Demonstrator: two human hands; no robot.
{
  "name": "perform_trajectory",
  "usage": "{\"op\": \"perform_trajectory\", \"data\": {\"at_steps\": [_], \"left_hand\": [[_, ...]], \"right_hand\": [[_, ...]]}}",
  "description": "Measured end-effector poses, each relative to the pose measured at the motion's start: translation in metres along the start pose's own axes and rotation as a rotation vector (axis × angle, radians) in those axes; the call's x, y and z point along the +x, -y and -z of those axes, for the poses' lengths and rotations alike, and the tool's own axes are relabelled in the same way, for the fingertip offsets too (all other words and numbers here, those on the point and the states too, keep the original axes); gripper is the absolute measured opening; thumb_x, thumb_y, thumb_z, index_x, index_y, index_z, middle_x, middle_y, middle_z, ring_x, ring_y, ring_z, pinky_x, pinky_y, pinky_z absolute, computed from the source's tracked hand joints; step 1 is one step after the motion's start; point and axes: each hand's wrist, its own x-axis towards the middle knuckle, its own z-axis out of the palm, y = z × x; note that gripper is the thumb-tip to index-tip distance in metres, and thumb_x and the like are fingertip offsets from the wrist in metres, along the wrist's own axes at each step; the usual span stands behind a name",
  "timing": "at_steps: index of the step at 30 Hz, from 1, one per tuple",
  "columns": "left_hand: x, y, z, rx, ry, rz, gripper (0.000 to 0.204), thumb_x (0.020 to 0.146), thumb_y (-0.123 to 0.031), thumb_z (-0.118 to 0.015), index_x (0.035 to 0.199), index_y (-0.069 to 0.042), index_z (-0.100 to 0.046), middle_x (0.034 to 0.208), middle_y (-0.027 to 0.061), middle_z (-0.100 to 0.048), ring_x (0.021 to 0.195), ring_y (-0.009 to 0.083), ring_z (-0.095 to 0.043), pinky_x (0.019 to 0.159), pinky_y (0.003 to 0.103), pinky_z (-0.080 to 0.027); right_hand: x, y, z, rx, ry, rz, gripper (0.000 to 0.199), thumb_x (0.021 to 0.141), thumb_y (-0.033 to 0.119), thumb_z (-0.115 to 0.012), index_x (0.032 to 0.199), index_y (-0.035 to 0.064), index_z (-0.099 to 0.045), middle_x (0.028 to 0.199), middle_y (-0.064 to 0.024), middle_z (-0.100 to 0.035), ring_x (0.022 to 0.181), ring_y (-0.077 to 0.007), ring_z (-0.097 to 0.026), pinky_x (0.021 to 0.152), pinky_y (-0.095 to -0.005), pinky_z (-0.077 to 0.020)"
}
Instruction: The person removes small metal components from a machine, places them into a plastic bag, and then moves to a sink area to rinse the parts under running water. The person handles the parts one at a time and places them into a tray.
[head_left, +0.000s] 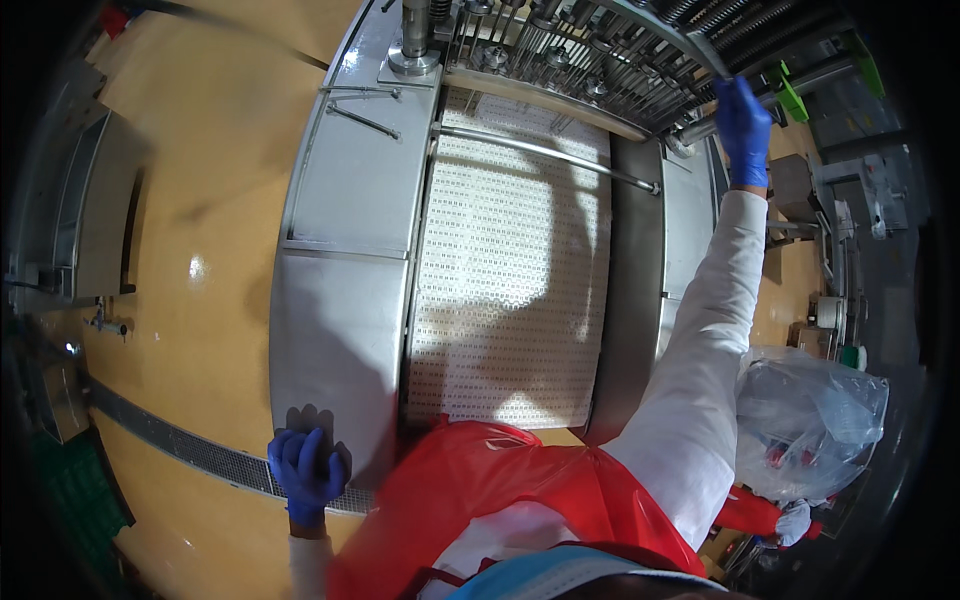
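Your blue-gloved right hand (742, 125) grips the far curved steel rail (690, 50), seemingly clamped. Your blue-gloved left hand (306, 470) rests closed on the near grey metal side panel (335, 340). White perforated conveyor belt (510, 270) lies bare.

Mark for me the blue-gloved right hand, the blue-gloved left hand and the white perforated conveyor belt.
Blue-gloved right hand (742, 128), head view: back of the glove.
Blue-gloved left hand (305, 470), head view: knuckles.
White perforated conveyor belt (510, 270), head view: bare middle of the belt.

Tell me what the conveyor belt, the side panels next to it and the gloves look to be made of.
Conveyor belt: probably white plastic, modular; fine grid of small openings, matte.
Side panels: likely stainless steel; smooth grey sheet with soft glare and folded edges.
Gloves on the left hand and right hand: thin blue rubbery film, perhaps nitrile; it clings to the fingers. The exact polymer cannot be told.
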Motion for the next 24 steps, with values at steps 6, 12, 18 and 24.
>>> {"op": "perform_trajectory", "data": {"at_steps": [6,12,18,24], "left_hand": [[-0.004,0.004,0.0,-0.026,0.004,0.064,0.039,0.082,-0.021,-0.072,0.117,-0.005,-0.066,0.103,0.0132,-0.059,0.09,0.0352,-0.058,0.081,0.048,-0.051],[-0.005,0.001,-0.001,-0.009,0.001,0.061,0.038,0.082,-0.022,-0.072,0.116,-0.005,-0.066,0.104,0.0133,-0.059,0.091,0.0348,-0.059,0.082,0.048,-0.051],[-0.004,0.005,0.005,-0.03,0.017,0.04,0.038,0.081,-0.021,-0.072,0.115,-0.005,-0.065,0.103,0.0124,-0.059,0.088,0.0329,-0.059,0.082,0.048,-0.051],[0.0,0.003,0.002,-0.022,0.004,0.036,0.039,0.081,-0.023,-0.072,0.115,-0.005,-0.065,0.103,0.012,-0.059,0.091,0.0332,-0.059,0.084,0.048,-0.051]], "right_hand": [[-0.035,-0.052,-0.042,-0.209,0.214,0.181,0.017,0.101,0.03,-0.063,0.102,0.0129,-0.066,0.074,-0.0193,-0.068,0.066,-0.0416,-0.068,0.058,-0.0509,-0.0556],[-0.007,-0.01,-0.008,0.092,-0.378,0.093,0.012,0.099,0.021,-0.066,0.101,0.0086,-0.068,0.072,-0.0167,-0.068,0.062,-0.0368,-0.068,0.056,-0.0446,-0.0543],[-0.02,-0.047,-0.02,-0.264,0.034,0.274,0.012,0.096,0.024,-0.071,0.099,0.0131,-0.068,0.071,-0.0132,-0.068,0.061,-0.0362,-0.067,0.052,-0.0458,-0.0529],[-0.045,-0.065,-0.056,-0.253,0.268,0.1,0.016,0.101,0.027,-0.062,0.102,0.0116,-0.067,0.078,-0.0203,-0.069,0.071,-0.0385,-0.071,0.065,-0.045,-0.0579]]}}
